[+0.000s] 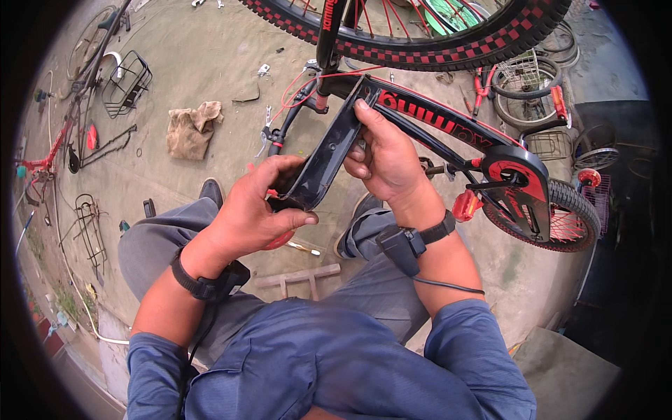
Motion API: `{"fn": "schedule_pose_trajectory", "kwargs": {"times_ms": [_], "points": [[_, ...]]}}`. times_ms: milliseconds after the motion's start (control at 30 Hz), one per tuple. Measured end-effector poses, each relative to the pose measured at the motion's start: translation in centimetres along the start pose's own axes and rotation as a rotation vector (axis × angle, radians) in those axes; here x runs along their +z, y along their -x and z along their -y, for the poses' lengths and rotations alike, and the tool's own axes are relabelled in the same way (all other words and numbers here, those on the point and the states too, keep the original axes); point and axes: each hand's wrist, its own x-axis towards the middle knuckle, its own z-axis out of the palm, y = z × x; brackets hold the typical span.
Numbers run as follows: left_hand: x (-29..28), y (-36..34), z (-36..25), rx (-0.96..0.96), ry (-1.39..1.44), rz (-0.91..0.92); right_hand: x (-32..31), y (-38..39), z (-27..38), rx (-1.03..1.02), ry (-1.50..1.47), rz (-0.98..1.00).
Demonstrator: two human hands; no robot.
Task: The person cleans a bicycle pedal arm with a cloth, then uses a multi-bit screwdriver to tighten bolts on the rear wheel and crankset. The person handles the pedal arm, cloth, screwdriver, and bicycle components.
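Note:
My left hand (262, 203) grips the lower end of a long black channel-shaped piece (325, 150), with a bit of red showing under my fingers. My right hand (381, 154) holds the upper end, thumb pressed on its face and fingers curled beneath. The piece is tilted, its top end lying over or against the frame of a black and red bicycle (427, 115); I cannot tell whether they touch. The bicycle's red and black chainguard (514, 175) and a red pedal (467, 204) are to the right of my right hand.
A crumpled brown cloth (192, 129), black baskets (126, 84) and another bicycle (49, 161) are on the left. A wooden piece (297, 273) lies between my legs. Loose wheels (528, 94) are at the back right, small tools (263, 70) beyond my hands, a hose (98, 329) at lower left.

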Motion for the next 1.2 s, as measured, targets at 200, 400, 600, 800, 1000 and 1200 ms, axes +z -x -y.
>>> {"fn": "schedule_pose_trajectory", "kwargs": {"times_ms": [200, 400, 600, 800, 1000, 1200], "points": [[0.0, -0.3, 0.9, -0.040, -0.036, -0.082, -0.3, -0.6, -1.7, 0.072, 0.066, -0.004], [0.0, -0.5, 1.1, -0.078, 0.021, -0.106, -0.6, -0.8, -2.2, 0.086, 0.089, 0.020], [0.0, -0.5, 1.2, -0.060, -0.032, -0.118, -1.1, -0.7, -2.0, 0.100, 0.107, 0.077], [-0.1, -0.4, 1.8, -0.062, 0.014, -0.190, -1.4, -1.1, -2.4, 0.083, -0.068, 0.153], [-0.9, -0.5, 2.5, -0.055, 0.033, -0.309, -0.9, -0.9, -2.1, -0.012, 0.046, 0.073], [-1.2, -0.5, 2.7, -0.080, 0.118, -0.359, -0.9, -1.1, -1.8, -0.011, 0.020, 0.111]]}}
